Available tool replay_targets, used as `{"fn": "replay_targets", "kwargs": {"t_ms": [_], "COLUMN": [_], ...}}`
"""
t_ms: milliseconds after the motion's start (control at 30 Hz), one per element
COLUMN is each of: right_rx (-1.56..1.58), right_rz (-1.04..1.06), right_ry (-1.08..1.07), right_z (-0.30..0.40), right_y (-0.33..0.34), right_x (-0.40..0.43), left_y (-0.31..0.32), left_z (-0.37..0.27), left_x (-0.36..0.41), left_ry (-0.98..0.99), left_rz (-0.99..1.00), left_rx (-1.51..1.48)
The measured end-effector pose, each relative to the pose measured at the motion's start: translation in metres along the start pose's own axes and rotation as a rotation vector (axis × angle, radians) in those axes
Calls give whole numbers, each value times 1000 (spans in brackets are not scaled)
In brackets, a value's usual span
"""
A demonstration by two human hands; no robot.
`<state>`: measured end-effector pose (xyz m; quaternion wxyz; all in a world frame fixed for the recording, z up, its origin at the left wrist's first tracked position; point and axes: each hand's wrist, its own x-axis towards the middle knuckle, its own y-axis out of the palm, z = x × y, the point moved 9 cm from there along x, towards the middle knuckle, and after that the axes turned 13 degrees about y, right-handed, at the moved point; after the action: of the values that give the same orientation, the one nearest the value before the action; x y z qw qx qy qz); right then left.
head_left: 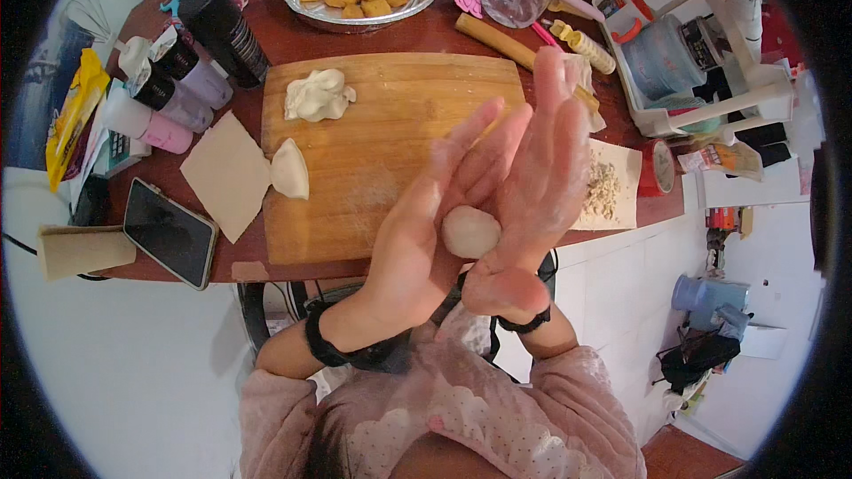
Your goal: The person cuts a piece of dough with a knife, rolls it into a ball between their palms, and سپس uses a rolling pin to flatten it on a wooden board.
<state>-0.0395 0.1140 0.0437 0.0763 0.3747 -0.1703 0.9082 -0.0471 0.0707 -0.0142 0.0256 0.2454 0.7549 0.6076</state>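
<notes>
A smooth round ball of pale dough [471, 231] rests between my two palms, above the front edge of a wooden cutting board [359, 213]. My left hand [409, 246] cups it from the left with its fingers stretched away from me. From the other side my right hand [542, 193] presses against the ball, its fingers straight and slightly blurred. Whitish residue coats both hands. On the board's far left sits an uneven lump of dough [319, 96]. A folded half-moon piece of dough [291, 169] lies at the board's left edge, partly over a square of brown paper [226, 176].
Beyond the board stands a foil tray [293, 3] of browned nuggets. A wooden rolling pin [494, 38] lies behind my right hand. Paper with crumbs [606, 186] and a red tape roll [657, 167] are at right. Bottles [223, 33] and a smartphone [170, 233] occupy the left.
</notes>
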Motion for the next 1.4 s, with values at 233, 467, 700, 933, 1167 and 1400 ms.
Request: {"fn": "replay_targets", "kwargs": {"t_ms": [233, 467, 700, 933, 1167, 1400], "right_rx": [6, -182, -290, -295, -312, -87], "right_rz": [203, 163, 266, 254, 207, 230], "right_ry": [193, 9, 124, 107, 4, 160], "right_z": [-18, 13, -9, 9, 3, -36], "right_y": [16, 22, 26, 19, 27, 20], "right_x": [-3, -7, 7, 7, -18, -12], "left_y": [10, 20, 11, 0, 10, -3], "left_z": [-38, -37, -11, 7, -17, -13], "left_x": [3, 4, -12, -20, -8, -3], "left_ry": [372, 384, 177, 30, 155, 161], "left_rz": [-68, 145, 66, -44, -56, -151], "left_rx": [504, 729, 748, 418, 553, 332]}}
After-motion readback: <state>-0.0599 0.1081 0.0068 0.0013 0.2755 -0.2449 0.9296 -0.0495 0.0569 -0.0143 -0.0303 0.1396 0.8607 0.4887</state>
